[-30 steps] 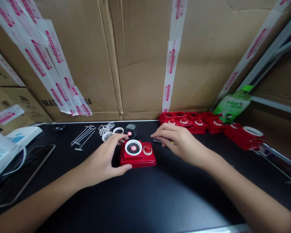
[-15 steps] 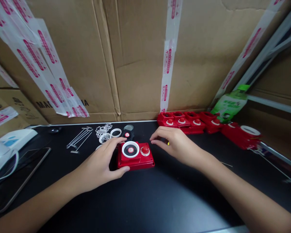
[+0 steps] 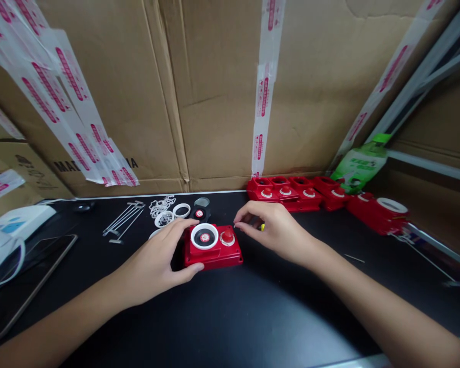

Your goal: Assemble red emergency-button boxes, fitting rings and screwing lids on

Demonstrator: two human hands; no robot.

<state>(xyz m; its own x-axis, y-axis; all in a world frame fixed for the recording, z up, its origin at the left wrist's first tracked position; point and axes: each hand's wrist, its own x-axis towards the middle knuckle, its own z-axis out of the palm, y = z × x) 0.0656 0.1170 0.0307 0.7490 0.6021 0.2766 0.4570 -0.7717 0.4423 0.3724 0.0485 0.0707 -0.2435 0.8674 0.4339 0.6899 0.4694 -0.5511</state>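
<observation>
A red plastic box [image 3: 211, 248] with a white-ringed black dial and a red button lies on the black table [image 3: 230, 317]. My left hand [image 3: 159, 260] grips its left side, thumb at the front edge, fingers over the back. My right hand [image 3: 270, 230] hovers just right of the box, fingers curled in a pinch around a small tool with a yellow tip [image 3: 262, 227].
A row of several red boxes [image 3: 291, 191] lines the cardboard wall at the back right, beside a green pouch [image 3: 362, 163]. White rings [image 3: 182, 209], metal pins [image 3: 122, 220] and a small black disc [image 3: 199, 212] lie behind the box. A phone [image 3: 23, 281] lies at the left.
My right hand closed over the thin tool on the table and lifted it toward the box. The left hand keeps its grip; the view shifted slightly.
</observation>
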